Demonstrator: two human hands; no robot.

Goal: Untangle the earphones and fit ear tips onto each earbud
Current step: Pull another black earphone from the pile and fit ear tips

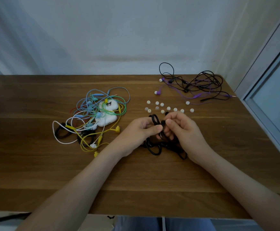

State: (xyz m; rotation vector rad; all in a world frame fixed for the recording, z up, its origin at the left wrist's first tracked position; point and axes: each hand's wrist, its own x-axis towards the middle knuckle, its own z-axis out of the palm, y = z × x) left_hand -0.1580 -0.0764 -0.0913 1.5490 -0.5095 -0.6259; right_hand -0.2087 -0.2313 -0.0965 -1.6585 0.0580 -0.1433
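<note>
Left hand (141, 130) and right hand (184, 130) meet over the middle of the table (35, 164), forearms reaching in from the near edge and angling toward each other. The left hand's thumb and curled fingers pinch a loop of the black earphones (154, 148). The right hand's fingers are curled round the same cord, its thumb and forefinger pinching what looks like an earbud just beside the left thumb. The rest of the cord hangs in a knot under both palms and rests on the wood.

Ear tips (168, 108), pale and loose, lie scattered in a rough row just beyond the fingers. One lies off to the right, nearer the purple set (194, 85). That set, mixed with more black cord, sits at the far right corner, and one loop overhangs the far edge. Left of the hands lies a coloured tangle (92, 114) draped over two white cases (107, 105).

The table is dark wood grain. A plain pale wall (119, 30) stands behind it and a window frame (269, 80) runs along its right edge. Bare wood shows on the near half around the forearms and on the far left.
</note>
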